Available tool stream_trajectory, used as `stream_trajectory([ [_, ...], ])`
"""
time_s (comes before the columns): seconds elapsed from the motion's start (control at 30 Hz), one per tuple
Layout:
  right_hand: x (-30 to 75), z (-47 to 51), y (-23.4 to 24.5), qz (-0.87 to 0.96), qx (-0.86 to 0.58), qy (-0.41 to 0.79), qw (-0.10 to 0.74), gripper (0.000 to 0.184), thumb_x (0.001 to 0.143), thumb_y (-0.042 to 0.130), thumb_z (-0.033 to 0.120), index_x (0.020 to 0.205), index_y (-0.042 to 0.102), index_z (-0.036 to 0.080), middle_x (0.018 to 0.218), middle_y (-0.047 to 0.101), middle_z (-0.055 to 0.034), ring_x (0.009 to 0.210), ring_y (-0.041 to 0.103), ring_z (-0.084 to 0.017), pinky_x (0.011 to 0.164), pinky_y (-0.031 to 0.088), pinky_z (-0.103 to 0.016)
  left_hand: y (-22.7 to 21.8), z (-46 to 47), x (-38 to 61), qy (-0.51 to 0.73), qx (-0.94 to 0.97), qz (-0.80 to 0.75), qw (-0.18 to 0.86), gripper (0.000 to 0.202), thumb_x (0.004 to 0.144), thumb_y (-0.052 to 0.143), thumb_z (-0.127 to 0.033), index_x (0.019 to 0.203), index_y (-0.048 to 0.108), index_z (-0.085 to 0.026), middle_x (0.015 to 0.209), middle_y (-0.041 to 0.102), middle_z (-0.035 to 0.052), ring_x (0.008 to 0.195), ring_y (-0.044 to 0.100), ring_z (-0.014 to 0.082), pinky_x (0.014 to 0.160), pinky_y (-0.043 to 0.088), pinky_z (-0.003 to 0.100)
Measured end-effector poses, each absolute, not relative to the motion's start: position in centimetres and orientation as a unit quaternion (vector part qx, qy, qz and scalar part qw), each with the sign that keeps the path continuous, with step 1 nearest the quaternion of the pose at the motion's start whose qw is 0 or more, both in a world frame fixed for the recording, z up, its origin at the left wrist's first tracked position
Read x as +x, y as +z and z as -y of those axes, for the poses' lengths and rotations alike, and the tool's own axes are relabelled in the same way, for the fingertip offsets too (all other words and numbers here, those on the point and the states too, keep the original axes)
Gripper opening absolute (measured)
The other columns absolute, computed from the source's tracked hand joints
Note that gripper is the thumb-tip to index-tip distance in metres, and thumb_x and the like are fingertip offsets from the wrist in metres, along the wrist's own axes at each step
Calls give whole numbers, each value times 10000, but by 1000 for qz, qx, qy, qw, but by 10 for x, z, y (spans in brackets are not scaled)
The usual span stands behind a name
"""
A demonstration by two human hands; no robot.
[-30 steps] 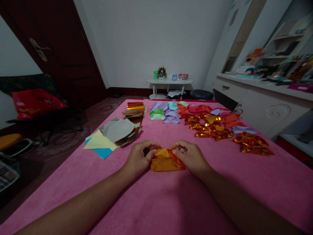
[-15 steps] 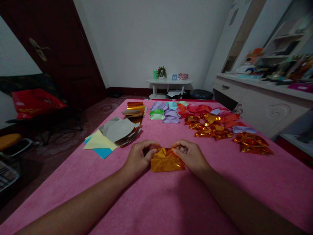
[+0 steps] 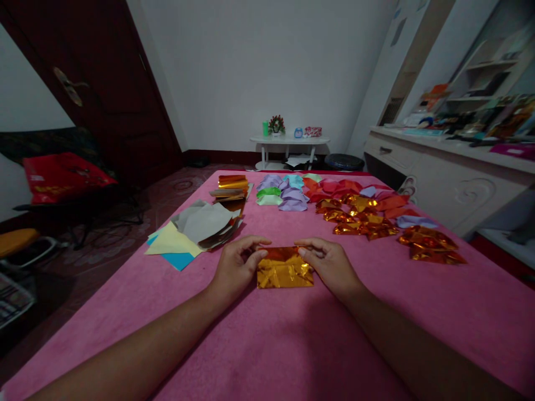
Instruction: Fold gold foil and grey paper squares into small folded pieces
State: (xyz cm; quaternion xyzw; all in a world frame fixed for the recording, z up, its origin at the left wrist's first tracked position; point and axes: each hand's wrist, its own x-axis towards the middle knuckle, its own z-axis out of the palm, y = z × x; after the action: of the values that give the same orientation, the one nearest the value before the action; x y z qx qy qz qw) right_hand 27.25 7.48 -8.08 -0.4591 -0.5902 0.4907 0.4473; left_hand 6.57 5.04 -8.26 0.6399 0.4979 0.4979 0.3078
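A shiny gold foil paper (image 3: 285,275), folded into a rectangle, lies on the pink cloth in front of me. Its near part is creased and bright; along its far edge runs a darker, orange-brown strip. My left hand (image 3: 240,262) pinches the far left corner, thumb on top and fingers curled behind. At the far right corner, my right hand (image 3: 330,262) holds the paper the same way. The fingertips behind the paper are partly hidden.
Left of the hands lies a stack of grey-backed sheets (image 3: 207,223) with a yellow sheet (image 3: 173,240) and a blue one. Behind is a gold foil pile (image 3: 232,182). Folded purple papers (image 3: 293,199) and gold foil pieces (image 3: 361,223) sit farther back and right.
The foil's far edge, bunched between the fingers before, now lies straighter with a dark strip showing. The right hand's thumb has shifted slightly on the corner.
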Motion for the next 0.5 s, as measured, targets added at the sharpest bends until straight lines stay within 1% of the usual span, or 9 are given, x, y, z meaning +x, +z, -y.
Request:
stream_trajectory([
  [0.07,272,-74,-79,595,-457,490,443,195,694,653,307,804,680,148,700,668,-25,630,618,-144,561,489,-241,-81,-50,66,502,642,-500,292,168,786,609,-209,919,699,-161,791,693,39,688,628,142,631,505,240],
  [0.17,273,-70,-75,605,-465,449,465,147,717,656,297,738,673,152,592,606,15,466,526,-96,441,419,-209,-76,-48,65,513,649,-500,256,145,786,607,-200,890,701,-164,792,698,32,699,626,141,636,497,236],
  [0.23,274,-66,-73,624,-451,386,508,116,753,644,268,726,679,161,614,595,18,426,487,-75,412,398,-206,-72,-47,64,522,664,-488,219,128,797,605,-203,875,700,-168,783,692,28,714,621,140,652,488,237],
  [0.27,274,-64,-72,638,-434,351,531,106,772,634,248,725,684,167,641,600,14,434,496,-75,419,409,-210,-71,-47,63,525,677,-477,196,125,809,603,-211,877,701,-172,777,687,27,714,614,138,659,482,239],
  [0.33,275,-61,-71,669,-392,288,562,98,795,623,202,733,697,184,705,626,-4,525,570,-100,493,473,-226,-69,-47,60,527,708,-445,149,128,831,598,-228,889,703,-184,761,674,26,701,595,133,663,468,245],
  [0.4,275,-59,-70,696,-356,243,574,102,797,627,165,757,713,204,787,667,-27,694,640,-143,633,532,-262,-70,-48,56,522,736,-416,115,128,842,595,-235,893,705,-195,744,664,30,690,580,135,657,460,254],
  [0.47,275,-58,-70,712,-337,218,576,122,799,631,149,781,723,227,880,693,-39,833,656,-169,756,544,-302,-71,-49,53,516,753,-397,93,130,846,581,-215,877,706,-201,735,662,37,700,579,144,663,460,267],
  [0.5,275,-58,-70,716,-334,213,575,130,802,630,148,792,726,236,915,698,-40,865,656,-173,791,543,-316,-72,-50,51,512,760,-390,85,138,846,570,-196,870,706,-204,732,663,39,705,581,148,669,463,273],
])
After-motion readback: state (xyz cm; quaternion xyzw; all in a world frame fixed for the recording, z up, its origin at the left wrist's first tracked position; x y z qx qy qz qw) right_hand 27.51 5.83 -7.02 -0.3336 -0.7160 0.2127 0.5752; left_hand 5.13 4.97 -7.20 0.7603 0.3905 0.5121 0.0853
